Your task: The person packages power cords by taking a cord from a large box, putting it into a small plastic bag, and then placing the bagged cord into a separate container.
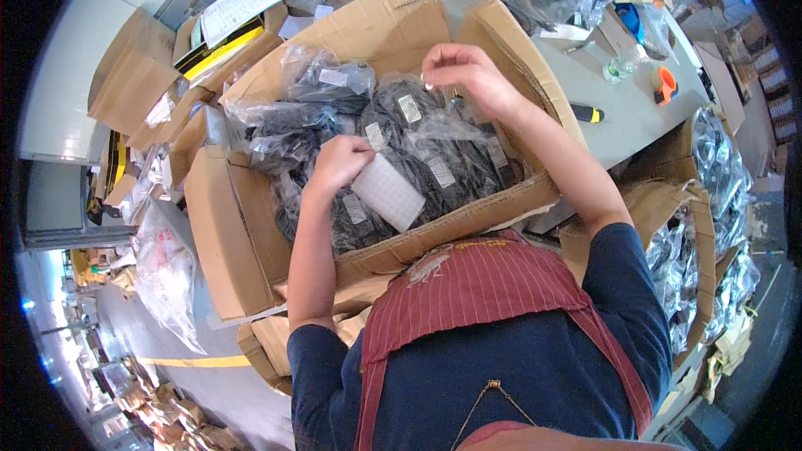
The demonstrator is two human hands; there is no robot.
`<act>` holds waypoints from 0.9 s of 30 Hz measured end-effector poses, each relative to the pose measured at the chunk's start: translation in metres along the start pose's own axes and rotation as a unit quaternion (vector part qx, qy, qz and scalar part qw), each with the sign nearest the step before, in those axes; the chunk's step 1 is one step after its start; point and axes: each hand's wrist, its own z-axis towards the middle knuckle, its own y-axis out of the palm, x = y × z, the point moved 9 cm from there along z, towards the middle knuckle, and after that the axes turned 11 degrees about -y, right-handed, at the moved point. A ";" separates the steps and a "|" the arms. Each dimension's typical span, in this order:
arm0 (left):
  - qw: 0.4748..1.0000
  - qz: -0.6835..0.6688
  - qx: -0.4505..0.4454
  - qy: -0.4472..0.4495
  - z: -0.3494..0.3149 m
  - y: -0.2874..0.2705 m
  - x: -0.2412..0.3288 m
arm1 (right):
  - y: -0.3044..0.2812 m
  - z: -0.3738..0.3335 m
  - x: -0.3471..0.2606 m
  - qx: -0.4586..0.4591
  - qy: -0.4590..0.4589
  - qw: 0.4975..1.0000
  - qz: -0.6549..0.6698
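Note:
In front of me stands an open cardboard box [238, 225], filled with clear plastic bags of dark items [401, 142]. Several of the bags carry white printed labels [409, 108]. My left hand [341, 164] pinches the upper corner of a white sheet of small stickers [389, 193], held over the bags. Above the far right part of the box, my right hand [469, 75] is closed, thumb and fingertips together. A tiny white piece [428, 86] shows at those fingertips, probably a sticker, though it is too small to be sure.
A grey table [626, 108] bears an orange tape dispenser [664, 85], a black and yellow cutter [587, 113] and more bagged items [555, 4]. Clipboards [251, 4] lie at the back left. To the right, another carton [702, 242] holds shiny bags. A plastic bag [163, 263] hangs at the left.

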 end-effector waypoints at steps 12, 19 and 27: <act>0.899 0.215 0.184 0.333 0.005 0.088 0.167 | -0.033 -0.011 -0.005 0.096 -0.026 0.971 -0.218; 0.959 0.168 0.124 0.189 0.098 0.161 0.186 | -0.111 0.005 0.058 0.019 -0.004 0.989 -0.145; 0.972 0.100 0.053 0.204 0.011 0.122 0.181 | -0.049 0.006 0.027 -0.197 -0.274 0.832 -0.441</act>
